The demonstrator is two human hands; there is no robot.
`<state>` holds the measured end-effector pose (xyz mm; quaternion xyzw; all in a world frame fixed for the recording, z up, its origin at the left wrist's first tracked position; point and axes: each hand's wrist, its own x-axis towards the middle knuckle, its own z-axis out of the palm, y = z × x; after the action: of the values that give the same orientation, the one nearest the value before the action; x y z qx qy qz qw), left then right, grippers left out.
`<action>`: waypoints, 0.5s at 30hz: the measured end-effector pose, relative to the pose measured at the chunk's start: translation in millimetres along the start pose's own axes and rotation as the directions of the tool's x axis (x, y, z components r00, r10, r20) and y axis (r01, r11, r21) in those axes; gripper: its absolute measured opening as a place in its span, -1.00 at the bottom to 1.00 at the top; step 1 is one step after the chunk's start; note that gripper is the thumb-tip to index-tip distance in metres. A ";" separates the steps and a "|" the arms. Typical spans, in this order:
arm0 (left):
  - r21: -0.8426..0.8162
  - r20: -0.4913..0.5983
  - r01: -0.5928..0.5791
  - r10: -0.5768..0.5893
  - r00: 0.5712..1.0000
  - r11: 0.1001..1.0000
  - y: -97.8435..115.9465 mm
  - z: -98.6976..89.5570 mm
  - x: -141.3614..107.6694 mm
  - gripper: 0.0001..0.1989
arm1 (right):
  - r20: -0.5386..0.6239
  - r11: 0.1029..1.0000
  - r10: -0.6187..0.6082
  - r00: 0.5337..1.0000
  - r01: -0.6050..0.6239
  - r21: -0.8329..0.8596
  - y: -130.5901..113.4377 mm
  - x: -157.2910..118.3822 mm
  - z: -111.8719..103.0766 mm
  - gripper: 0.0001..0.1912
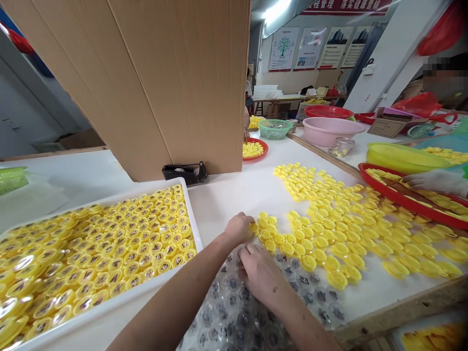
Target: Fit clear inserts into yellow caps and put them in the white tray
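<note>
My left hand (239,229) reaches across the white table, its fingertips closed at a yellow round piece on the edge of the loose spread of yellow pieces (318,234). Just below and to the right, my right hand (258,268) rests over a clear plastic sheet with dark round items (237,312). Its fingers are bent together; whatever they pinch is too small or hidden to name. To the left lies a white tray (193,219) filled with rows of yellow round pieces (139,243) that have a dark printed centre.
A large cardboard sheet (183,87) stands behind the tray, with a black tape dispenser (185,172) at its foot. On the right are a red tray (413,197), a yellow-green basin (405,157), a pink basin (331,129) and another person's gloved hand (435,181). A green basket (275,128) stands farther back.
</note>
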<state>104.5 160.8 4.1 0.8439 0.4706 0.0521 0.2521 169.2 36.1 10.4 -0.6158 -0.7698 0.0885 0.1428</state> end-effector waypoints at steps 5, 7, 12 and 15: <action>-0.157 -0.136 0.037 -0.058 0.989 0.987 -1.9 -8.0 -40.6 -0.70 | -0.171 0.964 0.117 0.978 -0.071 0.255 18.2 -22.4 -8.0 -0.79; -0.221 -0.146 0.030 -0.064 0.987 0.975 -0.8 -9.9 -64.6 -0.71 | -0.234 0.868 0.212 0.949 -0.073 0.491 27.3 -26.4 -7.8 -0.77; -0.506 -0.113 -0.053 -0.005 0.994 0.861 -3.7 -10.9 -113.9 -0.82 | -0.153 0.618 0.211 0.966 -0.010 0.786 30.7 -29.2 -7.7 -0.73; -0.722 -0.092 -0.056 -0.016 0.996 0.690 -9.0 -8.5 -128.2 -0.78 | -0.143 0.612 0.143 0.979 0.026 0.791 21.6 -28.5 -12.9 -0.75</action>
<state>24.1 62.7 26.3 0.6782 0.4139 0.2742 0.5418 199.1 12.7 12.7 -0.5207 -0.6142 0.3628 0.4690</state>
